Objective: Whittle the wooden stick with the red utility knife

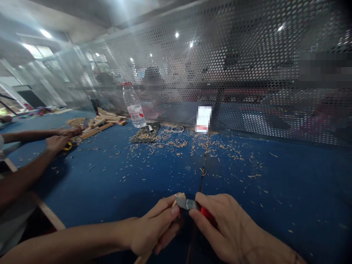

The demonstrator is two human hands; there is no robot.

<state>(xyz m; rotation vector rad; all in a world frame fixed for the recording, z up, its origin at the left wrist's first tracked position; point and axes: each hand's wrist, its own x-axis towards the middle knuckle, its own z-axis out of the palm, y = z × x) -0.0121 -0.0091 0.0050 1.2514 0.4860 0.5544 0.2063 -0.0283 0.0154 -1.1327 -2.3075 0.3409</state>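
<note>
I'm gripping a wooden stick (143, 259) in my left hand (154, 227), while my right hand (221, 223) is pressing a red utility knife (189, 204) against it. Wood shavings (176, 144) are lying across the blue counter (110, 183).

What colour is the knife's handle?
The utility knife's handle is red, as the head view shows.

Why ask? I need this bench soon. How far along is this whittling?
Plenty of cutting looks done: wood shavings lie scattered over the blue work surface. In hand: the left hand grips a wooden stick while the right hand presses a red-handled utility knife against its tip. What's left is unclear: the stick's end is mostly hidden, though a pile of wood strips lies by a co-worker's hands.
</note>
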